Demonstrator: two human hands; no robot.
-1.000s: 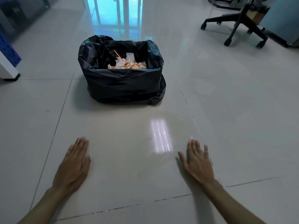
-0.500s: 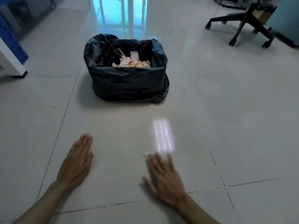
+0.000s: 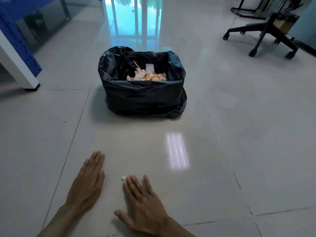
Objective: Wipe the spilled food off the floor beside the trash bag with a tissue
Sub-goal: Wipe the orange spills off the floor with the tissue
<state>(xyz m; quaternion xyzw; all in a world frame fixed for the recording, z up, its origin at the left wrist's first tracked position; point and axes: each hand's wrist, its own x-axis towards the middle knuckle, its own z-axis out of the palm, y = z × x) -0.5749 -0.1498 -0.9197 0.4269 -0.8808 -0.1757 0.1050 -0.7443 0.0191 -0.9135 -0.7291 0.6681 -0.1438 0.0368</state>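
1. Left hand (image 3: 86,183) flat on floor (image 3: 239,134), fingers pressed together.
2. Right hand (image 3: 142,202) flat, fingers slightly spread, white tissue (image 3: 124,178) under fingertips.
3. Trash bag (image 3: 143,94) well apart ahead, wide open tile between.

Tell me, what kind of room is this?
Probably an office: a rolling chair base stands on a shiny tiled floor, a glass door is at the back, and a black trash bag sits in the middle.

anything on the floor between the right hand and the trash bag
In the head view only bare, glossy tile with a light reflection lies between the right hand and the trash bag. A white tissue peeks out at its fingertips.
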